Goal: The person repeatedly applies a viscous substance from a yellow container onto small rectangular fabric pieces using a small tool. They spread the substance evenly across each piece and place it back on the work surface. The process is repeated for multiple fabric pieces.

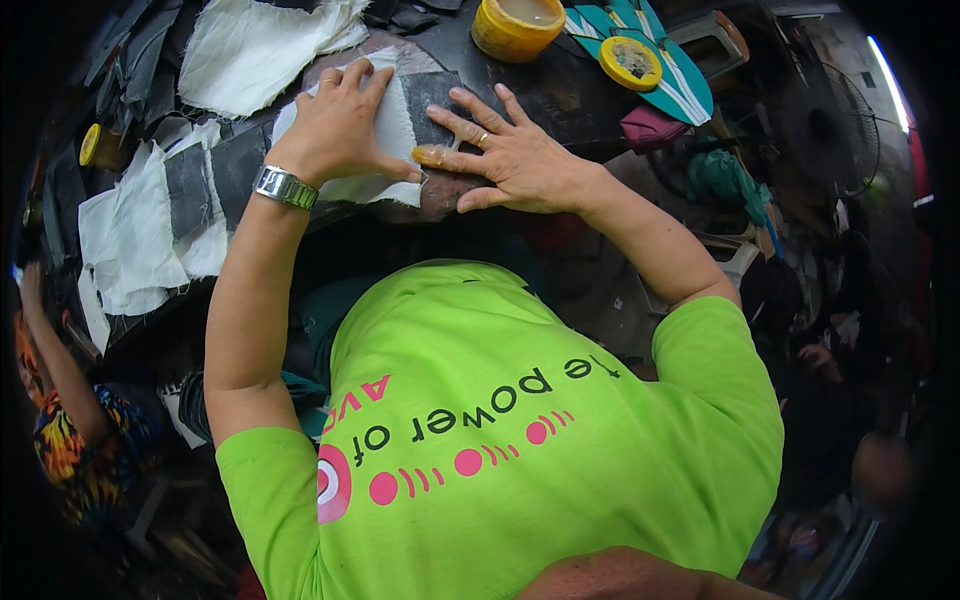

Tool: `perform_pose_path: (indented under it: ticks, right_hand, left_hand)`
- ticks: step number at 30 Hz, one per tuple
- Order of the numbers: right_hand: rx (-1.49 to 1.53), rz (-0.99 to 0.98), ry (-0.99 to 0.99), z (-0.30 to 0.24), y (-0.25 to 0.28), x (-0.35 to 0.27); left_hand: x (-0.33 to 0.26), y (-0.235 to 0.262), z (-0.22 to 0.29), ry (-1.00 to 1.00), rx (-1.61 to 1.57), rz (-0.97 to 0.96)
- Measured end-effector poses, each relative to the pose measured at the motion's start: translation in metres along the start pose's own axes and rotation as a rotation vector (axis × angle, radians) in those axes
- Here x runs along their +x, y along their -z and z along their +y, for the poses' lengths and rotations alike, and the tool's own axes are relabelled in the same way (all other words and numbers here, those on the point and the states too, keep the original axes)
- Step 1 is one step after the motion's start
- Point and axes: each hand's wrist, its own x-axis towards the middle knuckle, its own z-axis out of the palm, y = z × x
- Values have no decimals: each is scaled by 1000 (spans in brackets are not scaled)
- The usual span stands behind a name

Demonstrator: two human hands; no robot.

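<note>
My left hand [335, 125], a metal watch at its wrist, lies spread on a frayed white cloth piece [396, 120] at the table's near edge. Its thumb stretches toward the cloth's lower right corner. My right hand [515, 160] reaches in beside it, fingers apart and a ring on one. One of its fingers is coated in a yellowish, sticky-looking substance. Those fingertips are over or beside a dark fabric strip [435, 92] along the cloth's right side; contact is unclear. Beneath is a rounded, stained brownish work surface [437, 200], mostly covered.
An open yellow tub [508, 45] of pale paste stands at the far edge. Its apparent lid [630, 63] lies on teal sole-shaped pieces [683, 90]. More white cloth [130, 230] and dark strips spread left. A fan [825, 130] stands right; another person's arm [65, 360] shows far left.
</note>
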Motion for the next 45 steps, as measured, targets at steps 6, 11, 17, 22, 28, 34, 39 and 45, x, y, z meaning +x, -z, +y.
perform_pose_path:
  ticks: [6, 11, 17, 22, 28, 34, 39, 45]
  right_hand:
    - [531, 82, 24, 26, 27, -8]
    - [474, 741, -308, 98, 57, 0]
    - [-330, 63, -422, 153, 69, 32]
    - [91, 405, -910, 133, 81, 37]
    - [252, -152, -729, 77, 67, 24]
    - [328, 381, -221, 36, -4, 81]
    - [35, 188, -372, 31, -30, 111]
    - [-91, 147, -289, 44, -27, 104]
  left_hand:
    - [-2, -3, -5, -14, -17, 59]
    - [0, -5, -5, -17, -56, 73]
    - [-11, -15, -3, -47, -75, 172]
    - [-18, -26, -6, -64, -133, 306]
    - [-19, -29, -15, -60, -290, 381]
    - [-25, -40, -11, -37, -149, 348]
    - [-29, -43, -12, -34, -147, 346]
    - [-28, -41, -11, -27, -123, 319]
